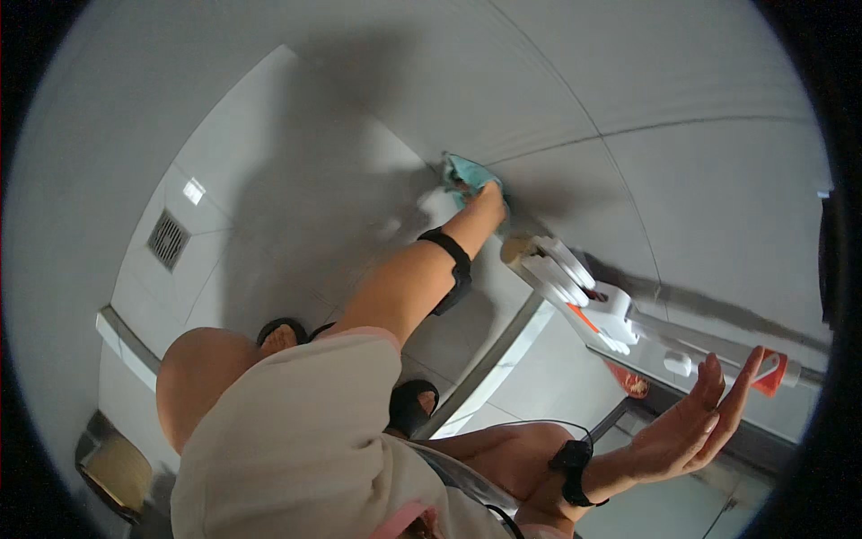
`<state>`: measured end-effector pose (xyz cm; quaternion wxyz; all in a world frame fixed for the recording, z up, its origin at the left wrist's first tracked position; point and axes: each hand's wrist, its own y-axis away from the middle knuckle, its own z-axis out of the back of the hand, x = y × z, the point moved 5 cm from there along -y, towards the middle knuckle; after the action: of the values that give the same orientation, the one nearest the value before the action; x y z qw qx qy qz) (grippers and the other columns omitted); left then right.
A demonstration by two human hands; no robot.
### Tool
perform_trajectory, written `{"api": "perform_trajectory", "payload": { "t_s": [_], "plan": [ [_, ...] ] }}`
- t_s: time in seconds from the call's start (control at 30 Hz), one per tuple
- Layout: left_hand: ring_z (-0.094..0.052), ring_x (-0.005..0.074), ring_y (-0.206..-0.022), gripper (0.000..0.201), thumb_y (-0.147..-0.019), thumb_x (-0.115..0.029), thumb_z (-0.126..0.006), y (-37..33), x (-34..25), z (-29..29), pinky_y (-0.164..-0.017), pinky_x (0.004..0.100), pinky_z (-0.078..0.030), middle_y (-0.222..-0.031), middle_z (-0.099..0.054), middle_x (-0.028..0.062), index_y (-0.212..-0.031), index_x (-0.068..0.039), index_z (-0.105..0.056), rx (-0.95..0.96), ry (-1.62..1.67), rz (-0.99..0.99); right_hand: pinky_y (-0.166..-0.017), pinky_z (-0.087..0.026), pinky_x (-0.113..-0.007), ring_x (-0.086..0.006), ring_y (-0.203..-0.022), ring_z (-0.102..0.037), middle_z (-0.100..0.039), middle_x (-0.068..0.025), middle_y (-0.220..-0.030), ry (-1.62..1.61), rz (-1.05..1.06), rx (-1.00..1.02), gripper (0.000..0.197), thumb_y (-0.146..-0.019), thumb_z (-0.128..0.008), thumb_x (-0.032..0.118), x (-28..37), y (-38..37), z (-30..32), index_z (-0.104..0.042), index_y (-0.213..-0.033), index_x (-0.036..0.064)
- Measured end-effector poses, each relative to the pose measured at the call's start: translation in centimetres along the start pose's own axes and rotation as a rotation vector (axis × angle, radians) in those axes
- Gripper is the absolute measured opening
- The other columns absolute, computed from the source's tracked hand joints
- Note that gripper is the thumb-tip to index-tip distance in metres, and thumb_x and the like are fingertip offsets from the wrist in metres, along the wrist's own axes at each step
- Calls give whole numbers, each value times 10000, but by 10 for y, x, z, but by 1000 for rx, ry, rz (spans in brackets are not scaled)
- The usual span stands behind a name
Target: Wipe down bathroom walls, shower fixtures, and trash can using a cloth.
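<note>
The left hand (480,202) reaches forward and down to the base of the pale tiled wall (682,171), where it presses a crumpled turquoise cleaning cloth (460,171) against the surface. The fingers are bunched on the cloth, gripping it, with most of the fabric poking out above and to the left of the knuckles. The cloth sits right at the seam where the wall meets the light grey tiled floor (269,162). A black band (452,265) wraps the left forearm below the wrist.

The right hand (696,422) is raised off to the right, palm up, fingers spread loosely apart and holding nothing. It hovers near a white plastic mop head with an orange part on a pale handle (584,287), which lies along the foot of the wall just beside the cloth (the hand does not touch it). A black wrist strap (573,463) circles the right wrist, with a thin cable looping off it.

Lower in the view are the person's bare knees, pale shorts and black sandals (283,332). A square metal floor drain (167,239) sits well apart, at the left.
</note>
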<state>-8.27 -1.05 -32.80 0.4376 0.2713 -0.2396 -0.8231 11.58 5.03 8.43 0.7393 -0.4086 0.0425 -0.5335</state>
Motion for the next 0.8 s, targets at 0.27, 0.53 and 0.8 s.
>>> {"api": "perform_trajectory", "payload": {
  "t_s": [0.27, 0.53, 0.8],
  "plan": [
    [-570, 224, -941, 312, -811, -202, -521, 52, 65, 55, -743, 351, -463, -1112, -568, 27, -1116, -161, -574, -50, 50, 79, -926, -422, -392, -215, -1021, -559, -394, -141, -1307, -67, 35, 60, 423, -889, -349, 317, 11, -1, -22, -438, -1252, 119],
    [-68, 352, -1314, 594, -906, -359, -343, 187, 137, 117, -1030, 517, -120, -1439, -58, 138, -1360, -31, -147, -1751, 1481, 1010, -926, -421, -373, -194, -1018, -554, -381, -137, -1319, -64, 28, 100, 402, -902, -340, 298, 8, 3, -36, -448, -1248, 125],
    [-127, 298, -1309, 573, -906, -389, -313, 149, 202, 52, -1025, 541, -118, -1440, -92, 99, -1344, -32, -219, -1867, 1551, 852, -907, -439, -362, -192, -998, -563, -382, -149, -1315, -153, -24, 96, 365, -901, -360, 234, 7, 10, -49, -468, -1230, 118]
  ]
}}
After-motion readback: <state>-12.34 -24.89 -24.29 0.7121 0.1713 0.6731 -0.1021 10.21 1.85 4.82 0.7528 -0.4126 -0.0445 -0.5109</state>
